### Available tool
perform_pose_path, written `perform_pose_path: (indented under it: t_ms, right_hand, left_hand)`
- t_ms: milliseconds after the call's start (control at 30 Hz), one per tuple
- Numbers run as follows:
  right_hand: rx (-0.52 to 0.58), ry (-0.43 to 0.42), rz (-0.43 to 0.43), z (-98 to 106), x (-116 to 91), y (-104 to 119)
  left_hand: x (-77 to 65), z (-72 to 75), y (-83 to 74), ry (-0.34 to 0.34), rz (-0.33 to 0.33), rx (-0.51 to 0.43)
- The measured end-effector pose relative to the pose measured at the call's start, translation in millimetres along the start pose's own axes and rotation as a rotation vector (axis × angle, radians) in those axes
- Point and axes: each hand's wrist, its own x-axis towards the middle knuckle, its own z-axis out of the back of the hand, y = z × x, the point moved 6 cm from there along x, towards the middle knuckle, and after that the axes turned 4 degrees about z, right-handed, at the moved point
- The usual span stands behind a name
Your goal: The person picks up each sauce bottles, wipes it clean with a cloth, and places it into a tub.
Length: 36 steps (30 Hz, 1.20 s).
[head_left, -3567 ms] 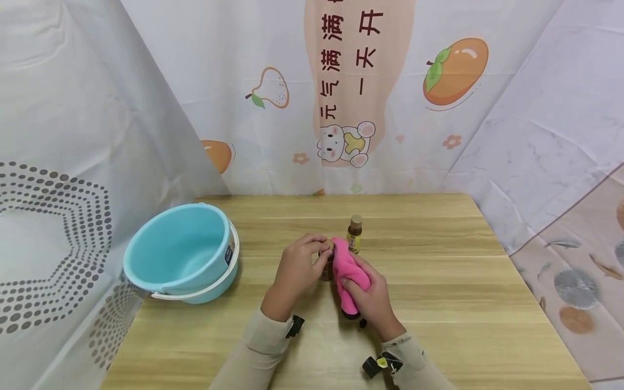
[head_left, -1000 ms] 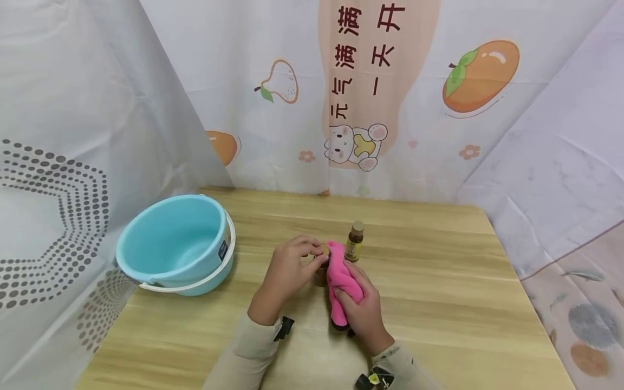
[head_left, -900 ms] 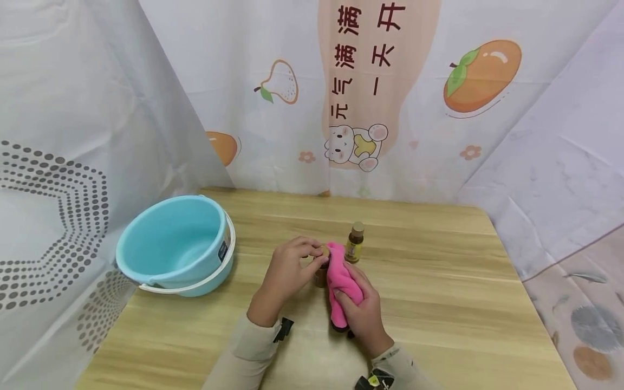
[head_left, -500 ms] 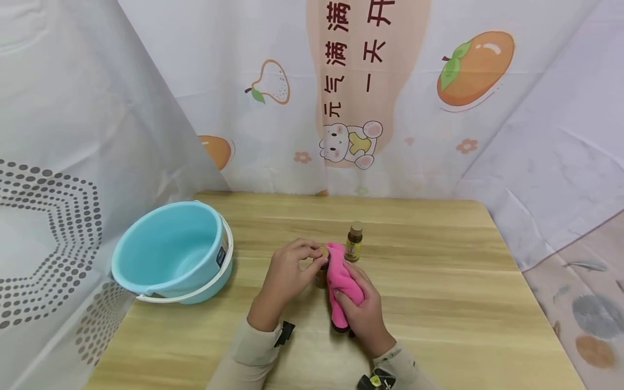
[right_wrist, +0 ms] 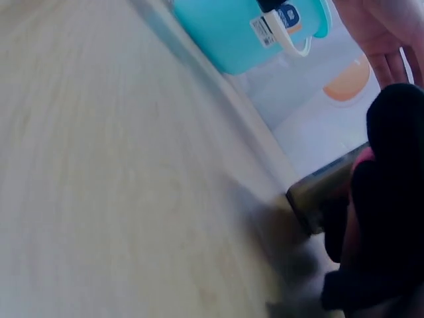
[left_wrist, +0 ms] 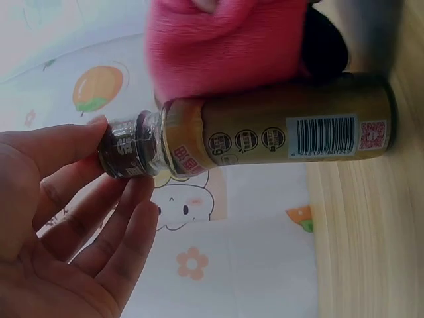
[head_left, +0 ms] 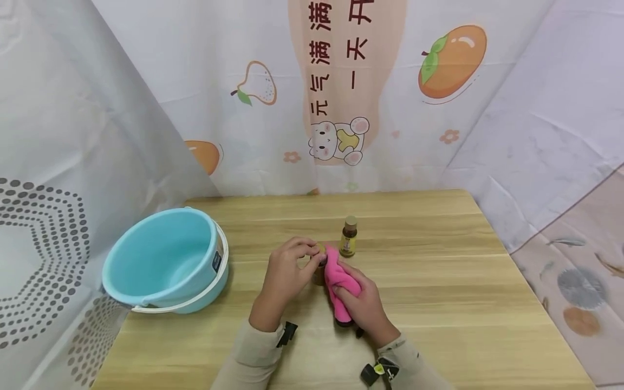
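Note:
In the left wrist view, my left hand (left_wrist: 86,192) pinches the dark cap (left_wrist: 124,147) of a seasoning bottle (left_wrist: 258,136) with a gold, barcoded label and a clear neck. My right hand (head_left: 365,303) grips a bunched pink fleece cloth (head_left: 341,281) with a black lower end, pressed against the bottle's side. From the head view, that bottle is largely hidden by my left fingers and the cloth. Just behind the cloth stands a small brown bottle (head_left: 348,238) with a yellow label and tan cap, upright and untouched. The right wrist view shows only the gold bottle's base corner (right_wrist: 318,192).
A light-blue bucket (head_left: 209,287) with a white handle stands at the table's left side. The wooden table (head_left: 439,271) extends right of my hands. Printed curtains (head_left: 219,43) hang behind and along both sides.
The head view has shifted slightly. Both hands keep nearly the same pose, left on the bottle cap and right on the pink cloth against the bottle. The brown bottle and bucket stay in place.

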Motion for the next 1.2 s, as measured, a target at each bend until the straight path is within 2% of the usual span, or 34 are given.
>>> perform_pose_path:
  t_ms: [200,400,800,1000,1200]
  right_hand:
    - [-0.101,0.000,-0.075,8,2,-11]
    - [-0.163,0.010,-0.095,10,3,-16]
    - [-0.147,-0.016,-0.087,6,4,-17]
    - [-0.193,-0.037,-0.079,8,1,-14]
    - [-0.220,-0.022,-0.108,7,0,-13]
  left_hand:
    - [3.4,-3.1,-2.9,-0.008,-0.013,-0.011]
    - [0.2,-3.0,-2.6,-0.018,0.006,0.002]
    - [0.9,-1.3,0.5,-0.026,-0.026,0.005]
    - [1.1,-0.8,-2.2,-0.009,-0.017,-0.014]
    - [1.2,1.8,-2.1,-0.003,0.004,0.022]
